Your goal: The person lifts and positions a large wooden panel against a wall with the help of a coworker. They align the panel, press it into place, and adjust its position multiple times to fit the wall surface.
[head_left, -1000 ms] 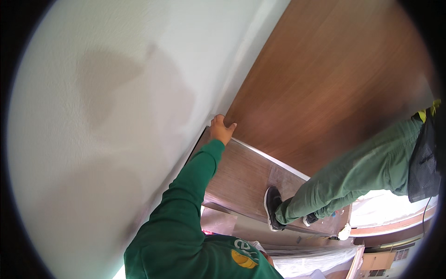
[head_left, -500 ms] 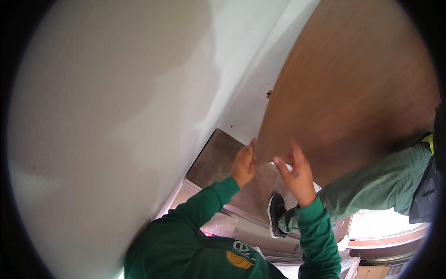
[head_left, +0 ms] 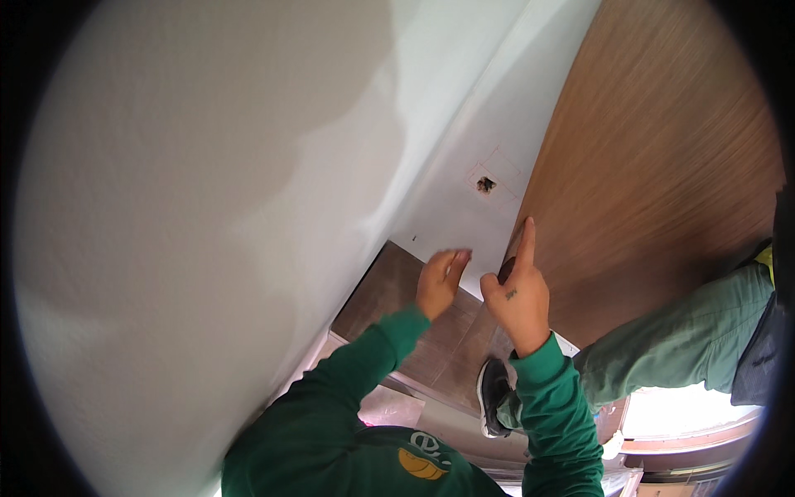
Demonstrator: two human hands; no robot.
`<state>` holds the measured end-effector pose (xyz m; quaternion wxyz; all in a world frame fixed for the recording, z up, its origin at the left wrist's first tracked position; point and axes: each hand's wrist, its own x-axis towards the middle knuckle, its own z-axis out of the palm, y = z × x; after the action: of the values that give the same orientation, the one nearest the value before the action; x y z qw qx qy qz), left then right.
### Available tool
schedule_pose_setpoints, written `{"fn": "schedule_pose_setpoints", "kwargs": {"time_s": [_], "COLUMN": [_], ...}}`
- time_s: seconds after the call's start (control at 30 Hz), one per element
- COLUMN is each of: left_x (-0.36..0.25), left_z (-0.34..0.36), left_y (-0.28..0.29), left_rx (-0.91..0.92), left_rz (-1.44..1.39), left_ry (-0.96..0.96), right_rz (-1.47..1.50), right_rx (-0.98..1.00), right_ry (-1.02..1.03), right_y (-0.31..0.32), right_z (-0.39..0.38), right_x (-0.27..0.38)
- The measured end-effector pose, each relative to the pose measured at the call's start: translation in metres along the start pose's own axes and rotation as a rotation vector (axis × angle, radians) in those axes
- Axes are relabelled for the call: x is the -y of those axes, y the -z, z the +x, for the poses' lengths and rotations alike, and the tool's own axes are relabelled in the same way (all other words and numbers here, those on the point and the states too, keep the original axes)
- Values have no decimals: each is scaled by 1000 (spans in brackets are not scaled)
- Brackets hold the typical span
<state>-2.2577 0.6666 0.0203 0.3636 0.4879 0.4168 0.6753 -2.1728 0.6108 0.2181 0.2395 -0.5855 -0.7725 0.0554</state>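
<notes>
One large brown wood-grain panel [head_left: 654,149] leans across the right of the view, its left edge standing apart from the white back wall [head_left: 451,195]. At its lower left corner is the right hand [head_left: 520,302], index finger straight and laid up along the panel near that edge, thumb spread away; the other fingers are hidden, so I cannot tell whether they grip. The left hand [head_left: 440,283] hangs just left of the corner, apart from the panel, thumb and fingers drawn narrow; blur leaves unclear whether anything is between them. Above both hands, a ragged hole [head_left: 486,185] with red lines around it pierces the back wall. Below lies a brown wood-grain platform [head_left: 385,290], where another person's black shoe [head_left: 494,393] rests, beneath green trousers [head_left: 671,340]. A white side wall [head_left: 190,215] fills the left.
</notes>
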Motion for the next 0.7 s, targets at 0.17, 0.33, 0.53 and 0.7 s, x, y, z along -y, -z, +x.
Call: {"fn": "schedule_pose_setpoints", "kwargs": {"time_s": [0.17, 0.33, 0.53, 0.7], "left_x": [-10, -11, 5, 22], "left_z": [104, 122, 111, 49], "left_y": [-21, -33, -21, 14], "left_rx": [0, 152, 121, 351], "left_rz": [221, 538, 242, -257], "left_ry": [-117, -93, -67, 218], "right_rz": [63, 54, 22, -32], "right_rx": [22, 51, 57, 34], "right_ry": [-79, -103, -134, -146], "right_y": [4, 3, -12, -26], "right_z": [-4, 1, 10, 22], "right_x": [-4, -20, -34, -49]}}
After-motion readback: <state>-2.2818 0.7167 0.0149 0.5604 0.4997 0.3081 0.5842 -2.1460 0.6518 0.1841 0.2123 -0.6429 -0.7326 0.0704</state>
